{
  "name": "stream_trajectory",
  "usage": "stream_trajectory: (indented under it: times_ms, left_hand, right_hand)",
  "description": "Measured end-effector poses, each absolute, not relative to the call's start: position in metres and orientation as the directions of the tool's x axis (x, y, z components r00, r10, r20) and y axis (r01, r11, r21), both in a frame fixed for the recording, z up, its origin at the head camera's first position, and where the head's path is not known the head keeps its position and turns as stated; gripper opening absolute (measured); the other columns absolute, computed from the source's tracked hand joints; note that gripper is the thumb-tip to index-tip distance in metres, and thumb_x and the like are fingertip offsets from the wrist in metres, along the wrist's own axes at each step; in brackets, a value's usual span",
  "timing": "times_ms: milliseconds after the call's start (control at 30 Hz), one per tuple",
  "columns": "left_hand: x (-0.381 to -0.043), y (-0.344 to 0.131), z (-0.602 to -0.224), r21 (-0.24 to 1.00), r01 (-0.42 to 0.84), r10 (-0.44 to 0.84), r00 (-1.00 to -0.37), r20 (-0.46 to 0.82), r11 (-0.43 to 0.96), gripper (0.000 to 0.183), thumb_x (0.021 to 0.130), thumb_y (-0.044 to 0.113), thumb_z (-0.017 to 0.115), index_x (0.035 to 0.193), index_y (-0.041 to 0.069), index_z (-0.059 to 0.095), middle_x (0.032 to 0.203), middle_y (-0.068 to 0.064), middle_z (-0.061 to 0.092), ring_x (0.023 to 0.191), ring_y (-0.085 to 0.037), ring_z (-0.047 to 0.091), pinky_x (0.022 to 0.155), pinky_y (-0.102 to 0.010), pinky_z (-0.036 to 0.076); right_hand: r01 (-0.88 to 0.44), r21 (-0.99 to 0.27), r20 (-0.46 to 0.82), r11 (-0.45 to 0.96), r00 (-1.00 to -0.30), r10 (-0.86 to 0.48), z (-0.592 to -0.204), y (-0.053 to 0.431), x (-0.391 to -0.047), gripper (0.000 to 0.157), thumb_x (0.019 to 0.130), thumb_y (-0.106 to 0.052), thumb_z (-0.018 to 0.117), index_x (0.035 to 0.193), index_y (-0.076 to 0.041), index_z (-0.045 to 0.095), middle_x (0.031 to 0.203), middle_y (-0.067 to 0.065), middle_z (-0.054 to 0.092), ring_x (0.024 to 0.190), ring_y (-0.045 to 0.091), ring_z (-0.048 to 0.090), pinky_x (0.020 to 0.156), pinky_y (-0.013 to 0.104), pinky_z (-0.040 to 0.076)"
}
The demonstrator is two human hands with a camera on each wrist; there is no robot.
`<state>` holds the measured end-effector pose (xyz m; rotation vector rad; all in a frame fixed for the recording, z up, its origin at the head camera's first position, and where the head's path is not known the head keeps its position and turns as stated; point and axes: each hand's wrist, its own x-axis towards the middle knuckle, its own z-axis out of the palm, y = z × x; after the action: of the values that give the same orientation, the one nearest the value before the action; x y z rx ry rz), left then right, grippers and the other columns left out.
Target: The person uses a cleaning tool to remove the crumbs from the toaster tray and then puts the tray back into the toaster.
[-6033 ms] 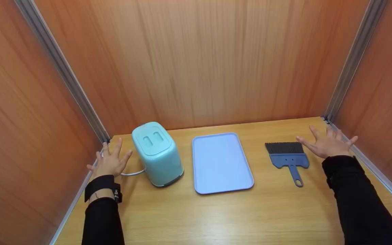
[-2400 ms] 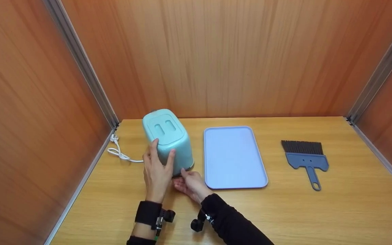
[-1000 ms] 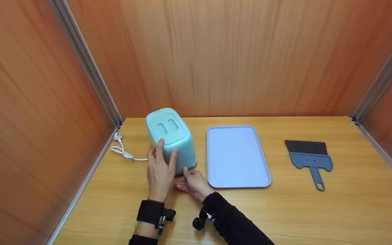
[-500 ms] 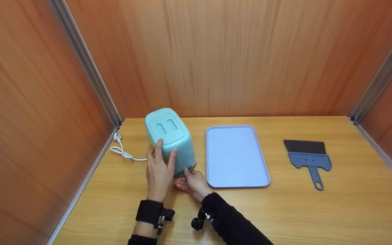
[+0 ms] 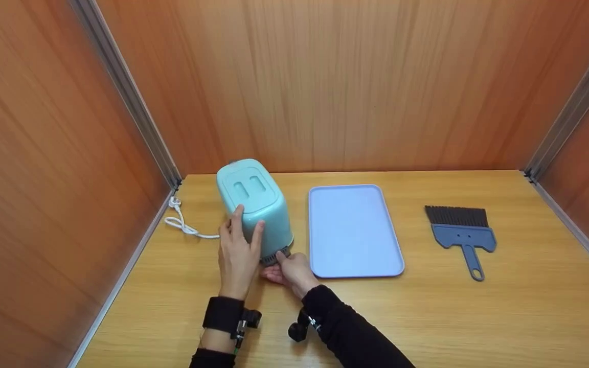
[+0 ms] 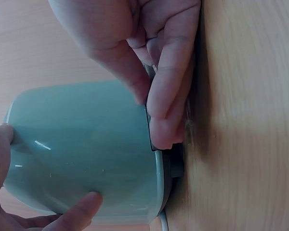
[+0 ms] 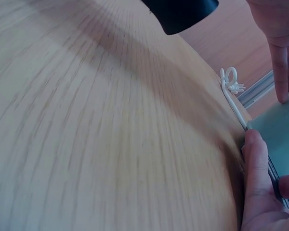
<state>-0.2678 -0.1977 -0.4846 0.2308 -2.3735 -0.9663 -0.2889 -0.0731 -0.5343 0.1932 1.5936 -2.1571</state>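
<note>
A pale teal toaster stands on the table at left, with two oblong recesses in its top. My left hand rests on its near end, fingers spread and nearly straight up to the top edge. At the toaster's base, my right hand pinches the slotted grey end of a crumb tray, which juts out a little. The left wrist view shows the right fingers at the lower edge, thumb above and fingers beneath. Most of the tray is hidden inside the toaster.
A lilac serving tray lies right of the toaster. Farther right is a blue hand brush with dark bristles. The toaster's white cord and plug lie at left. Wooden panels enclose the back and sides.
Both hands went from spread at the table's sides to the toaster. In the last second, the crumb tray's slotted end has come out of the base toward me in my right hand.
</note>
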Motion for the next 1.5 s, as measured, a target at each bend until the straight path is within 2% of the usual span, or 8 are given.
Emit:
stream_trajectory:
  times_ms: [200,367,900,1100,1500]
  left_hand:
    - [-0.267,-0.197,-0.484,0.693,0.029,-0.350,-0.848,0.399,0.721,0.066,0.107,0.053,0.061,0.163,0.029,0.039,0.157,-0.031,0.042,0.134,-0.049,0.059,0.106,-0.068,0.055]
    - [-0.268,-0.197,-0.484,0.694,0.026,-0.349,-0.851,0.393,0.719,0.067,0.107,0.054,0.061,0.164,0.029,0.038,0.159,-0.031,0.040,0.137,-0.049,0.058,0.107,-0.067,0.054]
    - [-0.269,-0.200,-0.485,0.674,0.046,-0.345,-0.832,0.434,0.737,0.065,0.107,0.052,0.062,0.164,0.026,0.040,0.154,-0.032,0.045,0.133,-0.049,0.060,0.104,-0.067,0.056]
    - [-0.269,-0.200,-0.485,0.664,0.057,-0.336,-0.828,0.449,0.745,0.065,0.107,0.051,0.062,0.163,0.025,0.041,0.151,-0.032,0.046,0.129,-0.049,0.062,0.100,-0.067,0.057]
    - [-0.269,-0.200,-0.485,0.672,0.047,-0.336,-0.838,0.429,0.739,0.067,0.107,0.050,0.063,0.165,0.025,0.039,0.155,-0.032,0.044,0.132,-0.049,0.061,0.105,-0.066,0.056]
  right_hand:
    - [0.432,-0.877,-0.378,-0.209,-0.890,-0.255,-0.535,-0.071,-0.287,0.039,0.115,-0.019,0.049,0.117,0.018,0.061,0.069,0.009,0.072,0.061,0.012,0.074,0.065,0.024,0.065]
    - [0.418,-0.896,-0.380,-0.151,-0.896,-0.229,-0.533,-0.070,-0.287,0.042,0.114,-0.022,0.053,0.110,0.017,0.067,0.064,0.008,0.073,0.056,0.011,0.072,0.060,0.022,0.063]
    - [0.377,-0.905,-0.350,-0.195,-0.923,-0.159,-0.535,-0.073,-0.284,0.027,0.111,-0.012,0.058,0.107,0.014,0.064,0.065,0.011,0.072,0.055,0.011,0.073,0.061,0.023,0.064]
    - [0.378,-0.910,-0.348,-0.172,-0.920,-0.182,-0.534,-0.070,-0.282,0.028,0.112,-0.015,0.058,0.112,0.013,0.064,0.074,0.017,0.077,0.058,0.011,0.074,0.063,0.023,0.064]
    - [0.409,-0.891,-0.359,-0.197,-0.900,-0.245,-0.536,-0.062,-0.279,0.027,0.114,-0.014,0.053,0.116,0.012,0.060,0.077,0.014,0.075,0.067,0.015,0.077,0.068,0.023,0.065]
